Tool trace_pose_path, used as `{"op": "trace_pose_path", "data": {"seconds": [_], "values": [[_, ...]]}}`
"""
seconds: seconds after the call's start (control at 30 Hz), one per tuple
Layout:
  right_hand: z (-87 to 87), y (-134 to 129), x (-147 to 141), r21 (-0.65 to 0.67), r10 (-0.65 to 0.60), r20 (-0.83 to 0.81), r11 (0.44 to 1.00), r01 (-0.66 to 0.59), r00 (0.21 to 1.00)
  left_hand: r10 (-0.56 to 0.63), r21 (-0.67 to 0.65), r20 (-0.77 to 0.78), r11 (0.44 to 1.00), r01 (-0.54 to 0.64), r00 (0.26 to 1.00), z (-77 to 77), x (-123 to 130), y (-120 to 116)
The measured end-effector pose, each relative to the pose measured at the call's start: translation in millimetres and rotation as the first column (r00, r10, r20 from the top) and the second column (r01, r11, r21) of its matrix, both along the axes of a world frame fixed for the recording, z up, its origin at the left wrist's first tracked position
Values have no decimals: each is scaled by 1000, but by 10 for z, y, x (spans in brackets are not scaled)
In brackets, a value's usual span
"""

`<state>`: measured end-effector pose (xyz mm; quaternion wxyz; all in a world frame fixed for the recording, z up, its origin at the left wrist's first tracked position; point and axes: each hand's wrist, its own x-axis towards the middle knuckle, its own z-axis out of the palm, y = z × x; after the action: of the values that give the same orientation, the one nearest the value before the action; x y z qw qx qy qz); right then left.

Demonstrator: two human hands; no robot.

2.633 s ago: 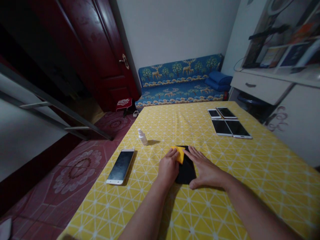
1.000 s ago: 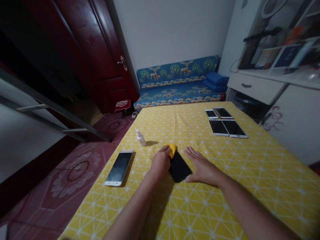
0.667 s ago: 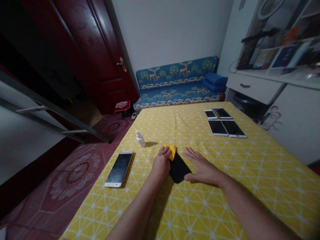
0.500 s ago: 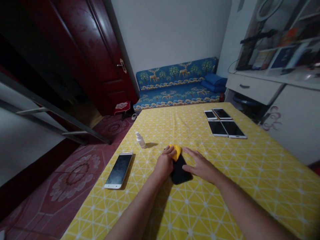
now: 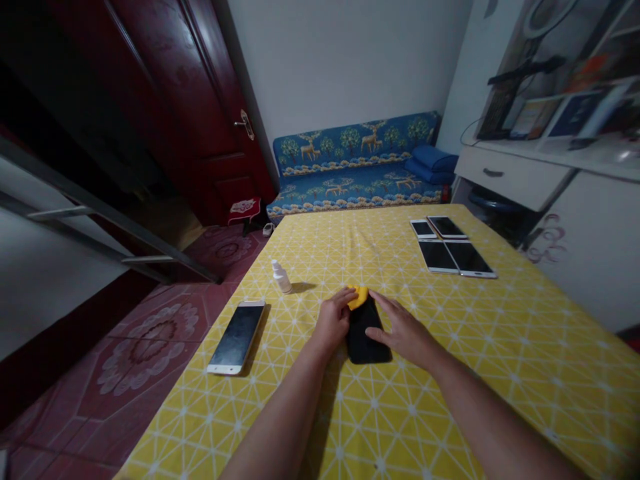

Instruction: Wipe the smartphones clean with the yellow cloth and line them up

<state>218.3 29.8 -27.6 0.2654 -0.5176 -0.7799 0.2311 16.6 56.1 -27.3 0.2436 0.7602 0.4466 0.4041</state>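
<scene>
A black phone (image 5: pixel 364 345) lies on the yellow patterned tablecloth, its lower part uncovered. My left hand (image 5: pixel 336 320) is closed on a small yellow cloth (image 5: pixel 359 297), pressing it against the phone's far end. On the phone's right side is my right hand (image 5: pixel 403 330), fingers stretched forward and spread from the thumb. Its thumb rests over the black surface, and its fingertips reach the far right corner beside the cloth. A white spray bottle (image 5: pixel 281 277) stands to the left of my hands. Nearer and further left lies a white-framed phone (image 5: pixel 237 338), dark screen up.
Several phones (image 5: pixel 439 257) lie grouped at the table's far right. Behind the table is a blue patterned sofa (image 5: pixel 345 177). A white cabinet (image 5: pixel 585 233) stands on the right, with a metal ladder (image 5: pixel 150 247) and red door (image 5: pixel 200 120) to the left.
My left hand and the yellow cloth have shifted slightly to the right along the phone's far end. My right hand stays at the phone's right side. The view has moved a little.
</scene>
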Motion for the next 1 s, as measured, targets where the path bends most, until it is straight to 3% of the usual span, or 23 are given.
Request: {"op": "trace_pose_path", "data": {"seconds": [0.23,0.57,1.0], "values": [[17,-10,-17,-1,-9,39,1000,9,999,169,15,-114,986,-168,979,41,-169,-68],[-32,-6,-31,41,-4,95,999,0,995,96,2,-180,995,-97,979,19,-156,-73],[9,-8,-31,-1,7,73,1000,-7,997,51,13,-202,999,-49,978,6,-165,-55]]}}
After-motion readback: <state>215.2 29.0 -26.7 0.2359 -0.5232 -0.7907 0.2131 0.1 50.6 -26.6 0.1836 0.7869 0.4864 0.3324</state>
